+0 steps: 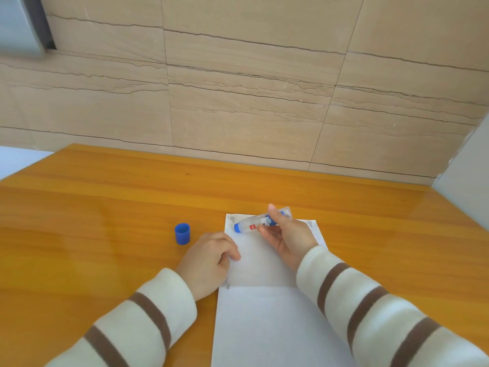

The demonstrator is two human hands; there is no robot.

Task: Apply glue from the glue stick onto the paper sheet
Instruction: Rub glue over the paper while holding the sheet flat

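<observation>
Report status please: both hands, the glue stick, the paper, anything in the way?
Right hand grips glue stick, uncapped, blue tip low over the paper sheet. Left hand pins paper's left edge. Blue cap stands left, clear of paper.

The right hand (284,234) grips an uncapped glue stick (260,221), tilted, its blue tip at the far left corner of the paper sheet (264,313). The left hand (209,256) rests curled on the sheet's left edge. A blue cap (182,233) stands on the table (105,221) just left of the sheet.
</observation>
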